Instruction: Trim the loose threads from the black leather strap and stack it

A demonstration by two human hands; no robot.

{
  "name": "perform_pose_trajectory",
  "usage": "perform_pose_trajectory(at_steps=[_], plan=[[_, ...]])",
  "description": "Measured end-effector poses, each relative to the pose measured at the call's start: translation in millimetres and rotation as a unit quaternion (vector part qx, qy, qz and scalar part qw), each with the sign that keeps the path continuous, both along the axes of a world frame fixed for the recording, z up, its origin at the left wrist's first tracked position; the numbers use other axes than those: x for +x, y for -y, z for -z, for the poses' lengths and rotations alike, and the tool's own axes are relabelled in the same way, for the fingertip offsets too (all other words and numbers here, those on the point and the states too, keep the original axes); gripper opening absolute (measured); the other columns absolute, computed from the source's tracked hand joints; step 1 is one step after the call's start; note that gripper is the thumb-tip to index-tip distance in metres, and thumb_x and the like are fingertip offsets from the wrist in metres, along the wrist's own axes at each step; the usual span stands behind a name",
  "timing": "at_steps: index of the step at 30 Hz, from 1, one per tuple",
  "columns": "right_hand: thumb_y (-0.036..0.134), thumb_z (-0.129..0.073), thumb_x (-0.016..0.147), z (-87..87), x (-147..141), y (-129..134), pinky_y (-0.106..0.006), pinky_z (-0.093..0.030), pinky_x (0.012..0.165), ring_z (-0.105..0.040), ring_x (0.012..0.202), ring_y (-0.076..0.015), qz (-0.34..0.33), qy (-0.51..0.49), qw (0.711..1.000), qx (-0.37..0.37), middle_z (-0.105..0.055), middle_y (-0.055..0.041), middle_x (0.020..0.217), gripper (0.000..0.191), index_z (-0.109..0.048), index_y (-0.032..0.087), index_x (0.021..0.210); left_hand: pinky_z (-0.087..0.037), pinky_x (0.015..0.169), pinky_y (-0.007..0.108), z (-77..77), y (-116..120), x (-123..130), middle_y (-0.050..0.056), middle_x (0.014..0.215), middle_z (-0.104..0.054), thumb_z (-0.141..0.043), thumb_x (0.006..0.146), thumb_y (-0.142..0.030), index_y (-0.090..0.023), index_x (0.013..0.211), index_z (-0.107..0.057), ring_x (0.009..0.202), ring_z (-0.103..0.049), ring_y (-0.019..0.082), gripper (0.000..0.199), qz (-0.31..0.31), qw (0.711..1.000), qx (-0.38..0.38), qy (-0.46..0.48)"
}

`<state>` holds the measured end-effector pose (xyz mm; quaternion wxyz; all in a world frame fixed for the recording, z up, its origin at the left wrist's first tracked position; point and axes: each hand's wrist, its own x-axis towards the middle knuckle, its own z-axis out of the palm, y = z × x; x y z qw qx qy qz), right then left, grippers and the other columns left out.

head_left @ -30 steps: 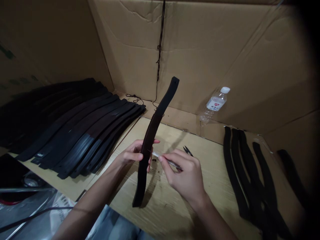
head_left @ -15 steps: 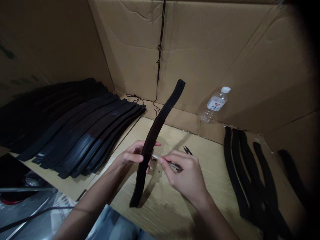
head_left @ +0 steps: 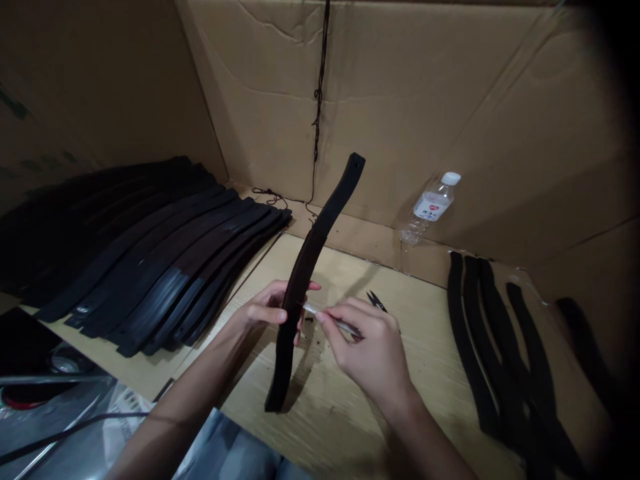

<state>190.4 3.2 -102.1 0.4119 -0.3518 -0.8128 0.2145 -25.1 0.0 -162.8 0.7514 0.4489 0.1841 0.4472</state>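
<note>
My left hand [head_left: 273, 308] is wrapped round a long, curved black strip [head_left: 305, 267], gripping it below its middle and holding it tilted above the table. A darker, ribbed-edged covering shows on the strip's middle part, and a small hole is near its top end. In my right hand [head_left: 367, 333] I pinch a thin, pen-like tool [head_left: 345, 327] with a pale front end. Its tip is at the strip's right side, just beside my left fingers; whether it touches is too small to tell. Small black thread snips [head_left: 376, 301] lie behind my right hand.
A large pile of similar black strips [head_left: 150, 267] covers the left side. Several more strips [head_left: 493, 347] lie at the right. A clear plastic bottle [head_left: 431, 208] stands by the cardboard wall [head_left: 390, 120], where a dark cord [head_left: 317, 127] hangs. Dark crumbs dot the wooden table [head_left: 340, 427].
The black strip has turned slightly, its top end shifting left and its lower end a little right. The tool in my right hand has tilted slightly; both hands stay in nearly the same place.
</note>
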Motion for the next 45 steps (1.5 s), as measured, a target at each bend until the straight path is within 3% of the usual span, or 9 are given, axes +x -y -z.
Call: perform_pose_trajectory(at_steps=[5, 10, 12, 16, 19, 34, 41, 45], plan=[[0.017, -0.061, 0.091, 6.2, -5, 3, -0.024, -0.050, 0.062, -0.064, 0.065, -0.0120, 0.027, -0.007, 0.992, 0.126, -0.069, -0.0019, 0.074, 0.012, -0.071, 0.017, 0.085, -0.060, 0.057, 0.033, 1.7, -2, 2, 0.008, 0.079, -0.074, -0.076, 0.073, -0.029, -0.019, 0.137, -0.054, 0.065, -0.073, 0.026, 0.068, -0.008, 1.000, 0.005, 0.022], [0.010, -0.064, 0.088, 11.9, -6, 2, -0.026, -0.052, 0.063, -0.067, 0.069, -0.0150, 0.040, 0.022, 0.960, 0.275, -0.072, -0.0071, 0.079, 0.010, -0.070, 0.009, 0.096, -0.060, 0.057, 0.034, 5.8, -5, 1, 0.007, 0.078, -0.074, -0.077, 0.072, -0.032, -0.019, 0.135, -0.056, 0.063, -0.073, 0.027, 0.068, -0.007, 0.999, -0.002, 0.041], [0.010, -0.064, 0.088, 11.1, -4, 0, -0.025, -0.052, 0.063, -0.066, 0.067, -0.0140, 0.028, 0.005, 0.969, 0.246, -0.072, -0.0056, 0.078, 0.009, -0.070, 0.011, 0.094, -0.060, 0.056, 0.034, 5.7, -5, 1, 0.007, 0.078, -0.073, -0.076, 0.073, -0.032, -0.020, 0.134, -0.056, 0.063, -0.073, 0.026, 0.065, 0.000, 0.999, 0.005, 0.051], [0.013, -0.065, 0.086, 5.0, 0, -2, -0.022, -0.051, 0.059, -0.062, 0.062, -0.0105, -0.001, -0.058, 0.994, 0.090, -0.069, -0.0006, 0.073, 0.008, -0.071, 0.017, 0.084, -0.060, 0.055, 0.034, 2.1, -4, 2, 0.006, 0.077, -0.071, -0.076, 0.073, -0.030, -0.020, 0.132, -0.058, 0.062, -0.072, 0.025, 0.063, 0.005, 0.998, 0.013, 0.059], [0.013, -0.066, 0.085, 1.7, 1, -3, -0.021, -0.049, 0.057, -0.061, 0.061, -0.0099, -0.023, -0.067, 0.997, 0.040, -0.067, 0.0003, 0.071, 0.008, -0.072, 0.017, 0.081, -0.060, 0.055, 0.034, -0.8, -3, 3, 0.006, 0.076, -0.069, -0.077, 0.071, -0.028, -0.018, 0.130, -0.059, 0.061, -0.070, 0.023, 0.063, -0.003, 0.999, -0.003, 0.045], [0.018, -0.065, 0.086, 1.9, 1, -4, -0.023, -0.045, 0.057, -0.060, 0.061, -0.0104, -0.032, -0.044, 0.998, -0.033, -0.067, 0.0007, 0.069, 0.012, -0.074, 0.018, 0.077, -0.060, 0.052, 0.036, 5.6, -4, 4, 0.003, 0.078, -0.066, -0.083, 0.062, -0.030, -0.020, 0.124, -0.064, 0.061, -0.066, 0.020, 0.065, -0.022, 0.999, -0.024, 0.032], [0.019, -0.065, 0.085, -2.5, 3, -5, -0.023, -0.041, 0.054, -0.058, 0.058, -0.0104, -0.039, -0.017, 0.994, -0.097, -0.065, 0.0021, 0.062, 0.016, -0.074, 0.020, 0.071, -0.060, 0.054, 0.037, 4.2, -3, -1, 0.008, 0.075, -0.072, -0.079, 0.067, -0.032, -0.016, 0.135, -0.056, 0.063, -0.070, 0.025, 0.074, 0.024, 1.000, -0.012, 0.001], [0.019, -0.068, 0.084, -1.3, 2, -4, -0.022, -0.045, 0.058, -0.060, 0.061, -0.0104, -0.014, -0.026, 0.997, -0.075, -0.067, 0.0014, 0.068, 0.012, -0.073, 0.019, 0.074, -0.060, 0.054, 0.037, 6.3, -4, -1, 0.007, 0.075, -0.071, -0.079, 0.067, -0.032, -0.017, 0.135, -0.057, 0.061, -0.070, 0.025, 0.073, 0.010, 1.000, -0.005, 0.004]])
